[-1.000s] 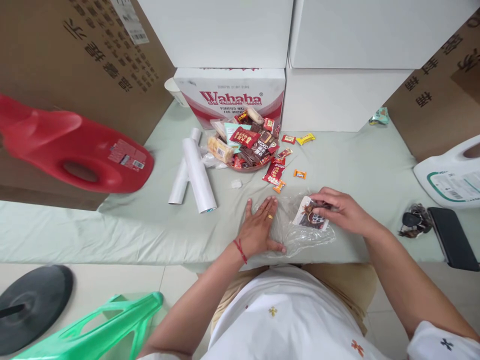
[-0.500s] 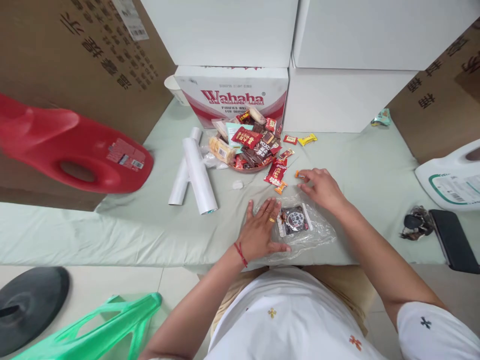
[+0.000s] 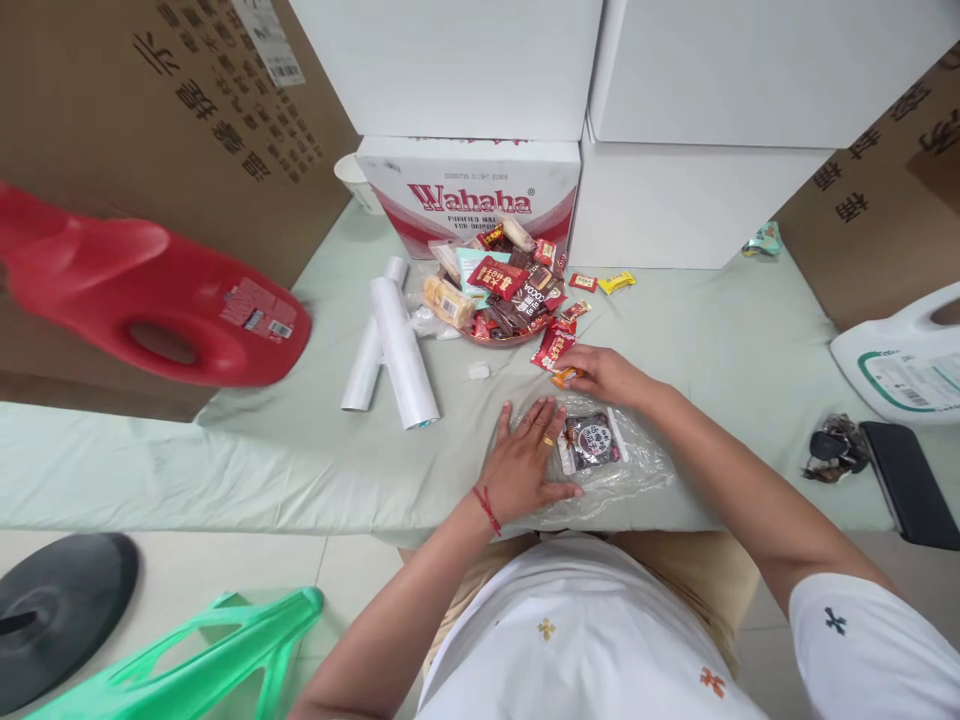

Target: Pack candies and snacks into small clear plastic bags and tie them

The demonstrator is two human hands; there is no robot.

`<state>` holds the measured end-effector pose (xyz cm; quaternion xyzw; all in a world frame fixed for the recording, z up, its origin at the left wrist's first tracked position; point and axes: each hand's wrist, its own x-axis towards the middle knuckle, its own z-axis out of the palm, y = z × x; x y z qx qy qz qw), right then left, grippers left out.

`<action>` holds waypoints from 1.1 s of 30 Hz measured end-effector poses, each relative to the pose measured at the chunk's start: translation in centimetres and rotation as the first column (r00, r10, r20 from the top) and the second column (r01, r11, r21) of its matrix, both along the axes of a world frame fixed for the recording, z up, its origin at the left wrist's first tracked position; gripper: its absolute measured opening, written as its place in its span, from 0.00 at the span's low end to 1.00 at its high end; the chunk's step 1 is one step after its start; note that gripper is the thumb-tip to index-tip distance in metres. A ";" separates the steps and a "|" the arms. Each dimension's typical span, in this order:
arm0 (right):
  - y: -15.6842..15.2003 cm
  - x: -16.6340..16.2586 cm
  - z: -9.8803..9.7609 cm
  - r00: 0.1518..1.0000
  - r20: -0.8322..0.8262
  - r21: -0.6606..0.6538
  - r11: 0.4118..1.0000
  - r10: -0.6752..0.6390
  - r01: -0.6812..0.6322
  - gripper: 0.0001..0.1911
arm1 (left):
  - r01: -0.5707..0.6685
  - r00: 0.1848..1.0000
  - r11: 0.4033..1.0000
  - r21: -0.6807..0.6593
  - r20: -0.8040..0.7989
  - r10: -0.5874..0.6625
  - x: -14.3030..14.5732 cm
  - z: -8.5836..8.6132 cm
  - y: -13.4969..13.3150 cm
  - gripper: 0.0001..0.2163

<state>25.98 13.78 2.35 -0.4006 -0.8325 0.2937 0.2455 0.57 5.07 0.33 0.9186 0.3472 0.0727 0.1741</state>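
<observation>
My left hand [image 3: 521, 460] lies flat with spread fingers on the left side of a clear plastic bag [image 3: 645, 475]. On that bag is a dark snack packet [image 3: 591, 442] with a round white label. Just beyond it, my right hand [image 3: 604, 372] pinches an orange-wrapped candy [image 3: 568, 378] at the table surface. Its fingertips partly cover the candy. Right beside it lies a red packet [image 3: 553, 345]. A heaped plate of wrapped snacks [image 3: 502, 285] stands farther back, with red candies [image 3: 583, 282] and a yellow candy [image 3: 617, 283] to its right.
Two white rolls [image 3: 405, 355] lie crossed at left, near a big red jug [image 3: 165, 300]. A Wahaha box [image 3: 472, 165] and white boxes [image 3: 697, 200] stand behind. Keys [image 3: 836, 447], a black phone [image 3: 909, 483] and a white jug [image 3: 904, 365] are at right.
My right hand has moved left and slightly nearer, from above the bag's far right to the orange candy by the red packet. My left hand stays flat on the bag.
</observation>
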 end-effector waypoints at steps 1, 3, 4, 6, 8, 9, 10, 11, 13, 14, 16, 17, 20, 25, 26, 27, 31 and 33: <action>0.1 -0.1 -0.3 0.999 0.033 0.005 1.000 0.010 -0.010 0.17 | -0.001 1.000 1.000 0.001 -0.003 0.001 0.0 0.0 0.0 0.53; 0.2 0.0 -0.9 0.997 0.081 0.012 1.000 0.015 -0.016 0.18 | 0.000 1.000 1.000 0.004 -0.007 0.000 0.0 0.0 0.0 0.53; 0.2 0.1 -1.0 0.995 0.098 0.014 1.000 0.018 -0.020 0.18 | 0.002 1.000 1.000 0.006 -0.007 -0.002 0.0 0.0 0.0 0.53; 0.1 0.4 -1.1 0.991 0.132 0.027 0.999 0.027 -0.031 0.20 | 0.004 1.000 1.000 0.012 -0.003 -0.004 0.0 -0.1 0.0 0.53; 0.1 0.5 -1.0 0.985 0.171 0.055 0.998 0.017 -0.026 0.20 | 0.003 1.000 1.000 0.017 0.001 -0.003 0.0 -0.1 0.0 0.53; 0.1 0.5 -0.9 0.983 0.186 0.067 0.998 0.005 -0.018 0.19 | 0.002 1.000 1.000 0.019 0.001 -0.002 0.0 -0.1 0.0 0.53; 0.2 0.4 -0.9 0.982 0.188 0.070 0.998 -0.007 -0.006 0.18 | 0.004 1.000 1.000 0.021 0.001 -0.004 0.0 -0.1 0.0 0.53; 0.3 0.4 -0.9 0.984 0.176 0.061 0.998 -0.017 0.006 0.18 | 0.006 1.000 1.000 0.023 0.001 -0.006 0.0 -0.2 0.0 0.53; 0.5 0.4 -1.0 0.992 0.125 0.024 0.999 -0.026 0.023 0.20 | 0.010 1.000 1.000 0.025 -0.002 -0.009 0.0 -0.2 0.0 0.53; 0.6 0.5 -1.1 0.995 0.098 0.006 1.000 -0.025 0.024 0.22 | 0.009 1.000 1.000 0.025 -0.003 -0.009 0.0 -0.2 0.0 0.53; 0.7 0.9 -1.2 0.997 0.072 -0.010 1.000 -0.023 0.024 0.23 | 0.005 1.000 1.000 0.022 -0.003 -0.005 0.0 -0.2 0.0 0.51; 0.6 1.1 -1.2 0.997 0.073 -0.008 1.000 -0.026 0.027 0.22 | 0.003 1.000 1.000 0.020 0.000 -0.003 0.0 -0.2 0.0 0.51; 0.4 1.4 -1.2 0.996 0.076 0.007 0.998 -0.057 0.056 0.18 | -0.002 1.000 1.000 0.017 0.011 0.002 0.0 -0.2 0.1 0.48; 0.3 0.4 -1.1 0.991 0.112 0.090 0.994 -0.077 0.067 0.16 | -0.005 1.000 1.000 0.020 0.009 0.004 0.0 -0.2 0.1 0.46; 0.4 0.1 -1.0 0.983 0.167 0.107 0.993 -0.071 0.054 0.16 | -0.004 1.000 1.000 0.021 0.006 0.004 0.0 -0.1 0.1 0.46; 0.4 -0.3 -0.8 0.971 0.230 0.118 0.992 -0.066 0.040 0.15 | -0.003 1.000 1.000 0.021 0.004 0.003 0.0 -0.1 0.1 0.47; 0.8 -1.2 0.4 0.908 0.414 0.124 0.992 -0.063 0.012 0.12 | -0.001 1.000 1.000 0.021 0.006 0.001 0.0 -0.1 0.1 0.48; 0.7 -1.2 1.0 0.894 0.443 0.120 0.993 -0.071 0.019 0.09 | -0.003 1.000 1.000 0.017 0.013 0.003 0.0 -0.2 0.1 0.48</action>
